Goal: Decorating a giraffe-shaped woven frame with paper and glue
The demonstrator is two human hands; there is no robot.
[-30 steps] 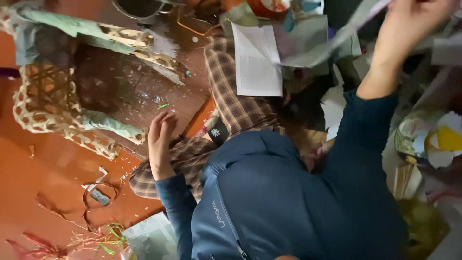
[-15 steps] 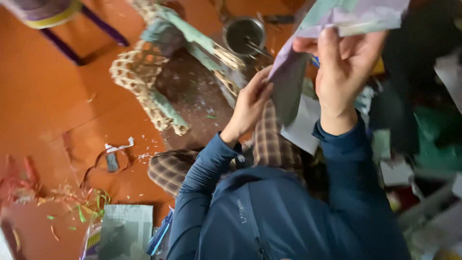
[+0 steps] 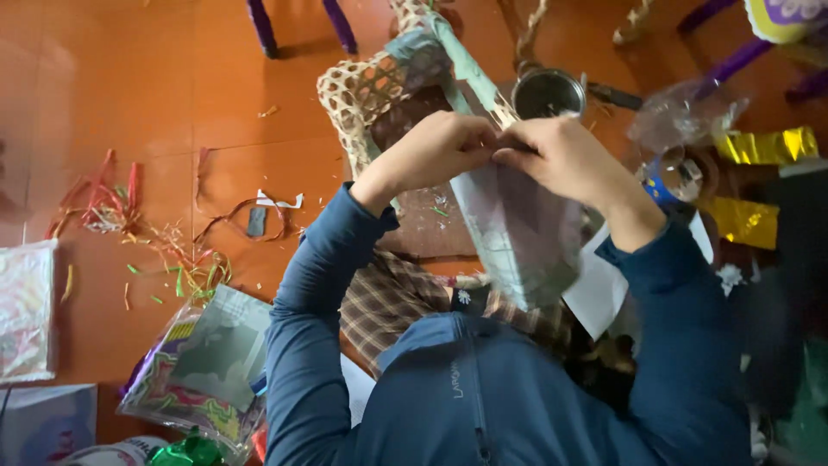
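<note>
Both hands have come together now. Half a second ago the right hand [image 3: 565, 160] held the paper up high and the left hand [image 3: 444, 147] was only reaching for it. Before that the left hand lay flat down on the floor. Now the 2 hands touch each other at the top edge of the pale grey-purple sheet of thin paper [image 3: 526, 233], so the work has gone from lifting the sheet to doing something small and careful with its edge.

The fingers of both hands are curled in tight and pinch the top of the sheet. The picture is a bit blurry there, so I cannot tell if they are folding it or pulling it apart.

The sheet hangs down from the hands, in front of the person's chest and above their lap. It looks soft and a little see-through, with a pale green edge at the bottom.

Behind the hands stands a woven bamboo frame partly covered in pale green paper [image 3: 379, 95]. A small round metal tin [image 3: 548, 93] sits just beside it on the orange tiled floor [image 3: 155, 103]. Scraps of coloured paper strips [image 3: 129, 224] lie well apart to the side.
</note>
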